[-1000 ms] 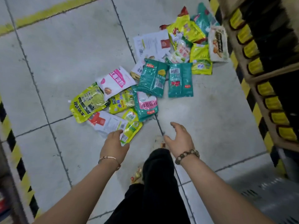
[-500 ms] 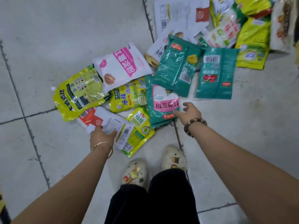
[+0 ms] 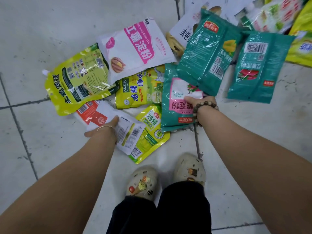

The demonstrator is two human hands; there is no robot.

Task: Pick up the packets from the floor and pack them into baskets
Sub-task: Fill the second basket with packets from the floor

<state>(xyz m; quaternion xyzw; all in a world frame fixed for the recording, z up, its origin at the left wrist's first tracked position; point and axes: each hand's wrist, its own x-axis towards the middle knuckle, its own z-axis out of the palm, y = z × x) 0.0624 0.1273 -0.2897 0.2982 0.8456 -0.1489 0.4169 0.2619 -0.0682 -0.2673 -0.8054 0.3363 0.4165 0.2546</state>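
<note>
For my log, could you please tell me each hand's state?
Left hand: holding the red-and-white packet.
Right hand: touching the pink-labelled teal packet; grip cannot be told.

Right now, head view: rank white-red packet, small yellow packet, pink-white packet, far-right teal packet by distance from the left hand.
1. white-red packet: gripped by the left hand.
2. small yellow packet: just right of it.
3. pink-white packet: farther ahead.
4. far-right teal packet: across the pile, right.
</note>
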